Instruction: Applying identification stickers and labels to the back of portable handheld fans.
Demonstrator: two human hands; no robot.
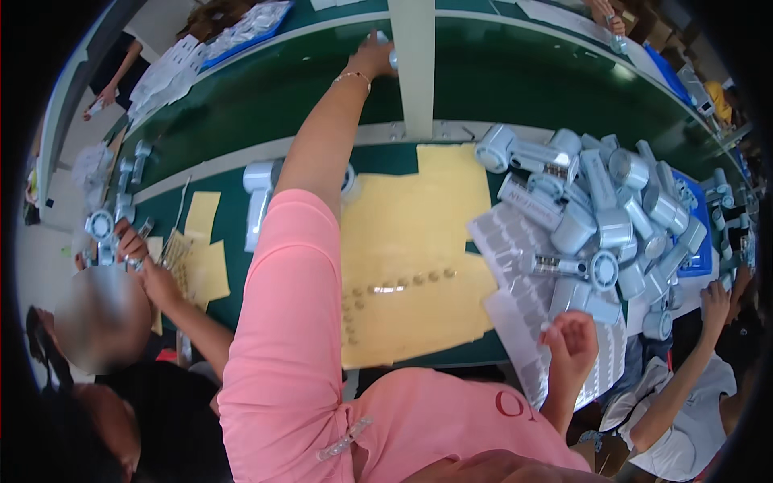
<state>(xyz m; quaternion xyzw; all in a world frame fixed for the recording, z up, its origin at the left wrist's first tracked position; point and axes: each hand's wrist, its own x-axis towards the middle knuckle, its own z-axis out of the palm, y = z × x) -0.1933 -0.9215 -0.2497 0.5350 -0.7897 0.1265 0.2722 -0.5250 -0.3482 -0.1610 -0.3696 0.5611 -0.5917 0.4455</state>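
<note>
My left hand (373, 58) is stretched far forward over the green belt beside the upright post. Its fingers are closed round a pale blue plastic unit, mostly hidden by the hand. My right hand (572, 340) is raised at the near right, fingers curled in, with a small whitish spot at the fingertips. Below it lies a sheet of grey labels (515, 274). Close by is a heap of pale blue plastic units (573, 225) with round heads and handles. Yellow sheets (411, 225) with rows of small round dots cover the middle of the table.
A pale post (413, 72) rises at the belt's near rail. Another unit (259, 193) lies beside my left arm. One co-worker's hands (137, 249) work at the left; another's hand (715, 302) is at the right. A blue tray (702, 241) stands behind the heap.
</note>
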